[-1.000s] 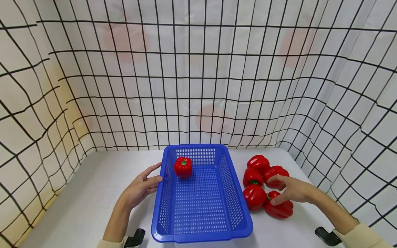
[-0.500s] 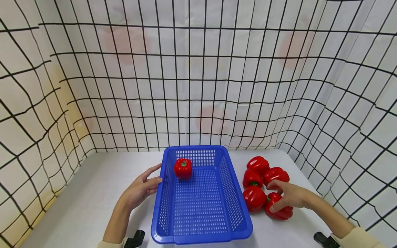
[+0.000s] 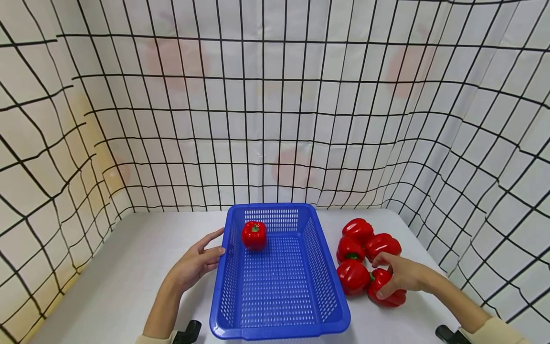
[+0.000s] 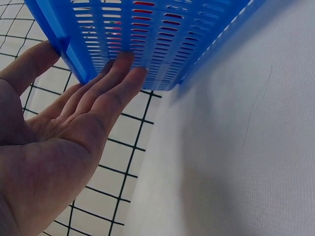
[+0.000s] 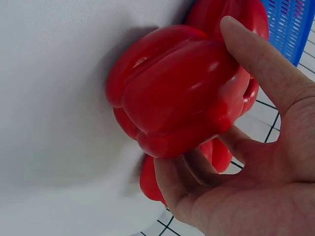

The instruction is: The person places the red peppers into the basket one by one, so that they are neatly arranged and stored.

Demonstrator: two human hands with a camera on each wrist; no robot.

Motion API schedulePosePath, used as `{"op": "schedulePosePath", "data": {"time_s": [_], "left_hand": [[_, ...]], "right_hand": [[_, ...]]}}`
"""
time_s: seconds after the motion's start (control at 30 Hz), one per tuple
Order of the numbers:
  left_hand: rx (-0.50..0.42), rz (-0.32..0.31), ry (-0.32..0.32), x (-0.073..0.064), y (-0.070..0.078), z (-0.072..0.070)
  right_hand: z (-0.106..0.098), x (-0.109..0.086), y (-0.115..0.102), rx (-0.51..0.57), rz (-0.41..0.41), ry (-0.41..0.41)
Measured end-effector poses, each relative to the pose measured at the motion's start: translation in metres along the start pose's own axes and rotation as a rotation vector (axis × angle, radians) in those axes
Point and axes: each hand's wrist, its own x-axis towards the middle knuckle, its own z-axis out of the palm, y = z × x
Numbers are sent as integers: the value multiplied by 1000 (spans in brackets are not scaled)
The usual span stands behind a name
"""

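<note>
My right hand [image 3: 404, 273] is curled round the nearest red bell pepper [image 3: 388, 292] on the right of the table. In the right wrist view, the thumb lies along one side of that pepper [image 5: 172, 93] and the fingers reach under the opposite side. At the left side of the blue plastic basket [image 3: 279, 330], my left hand [image 3: 193, 265] touches the rim with its thumb. Its fingers lie nearly straight against the slotted outer wall in the left wrist view. One red bell pepper [image 3: 254, 236] with a green stem stands inside the basket, at its back left.
Several more red bell peppers [image 3: 353, 277] lie in a cluster on the white table [image 3: 142, 267], close to the basket's right wall. A black wire grid [image 3: 275, 114] in front of white sheeting encloses the back and both sides.
My right hand has lowered slightly, its thumb and fingers closing round the nearest bell pepper. The left hand keeps its place at the basket; the head view has tilted a little upward.
</note>
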Motion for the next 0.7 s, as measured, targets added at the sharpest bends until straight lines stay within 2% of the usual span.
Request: {"op": "schedulePosePath", "data": {"time_s": [0.4,0.7], "left_hand": [[14,-1,11,0,-1,0],[2,-11,11,0,-1,-1]], "right_hand": [[-2,-1,-1,-43,9,13],[-7,-10,-2,-20,-11,25]]}}
